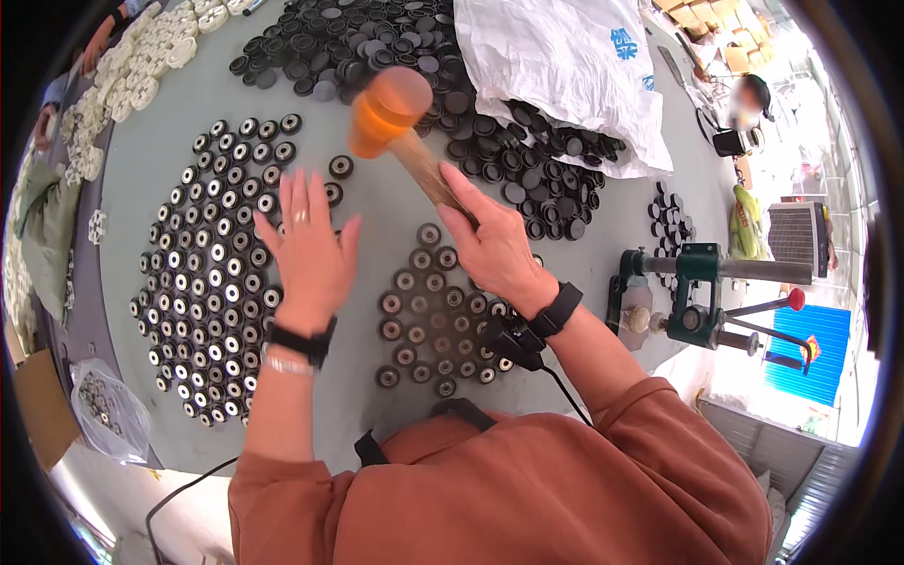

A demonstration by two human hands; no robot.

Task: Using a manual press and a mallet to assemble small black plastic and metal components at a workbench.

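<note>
Mallet (388, 108) with an orange head and wooden handle, held over the table (348, 395) in the person's right hand (494, 240); its head is blurred. Nearest the viewer, a brown top (546, 490) fills the lower edge, both forearms reaching forward from it. The right forearm slants inward, its fingers wrapped around the handle, which points up and to the left. A black wrist strap (557, 311) and a small black device (513, 341) cover the right side of the middle group of wheels (416, 334) — small, round, black-rimmed, with metal centres. The left hand (315, 250) lies flat, back upward, fingers extended and spread, holding nothing; whether it touches the table cannot be told. It stands between the middle group and a larger group of wheels (218, 251) to its left, hiding part of the latter's edge. Two loose wheels (341, 167) sit just beside its fingers. At the right stands a green press (695, 315) with a red-knobbed lever. Farther off lies a heap of black caps (556, 184) — partly hidden by the mallet's head and a white sack (565, 85). At the far left, near white plastic parts (141, 61), a co-worker's hand (94, 47) shows.
</note>
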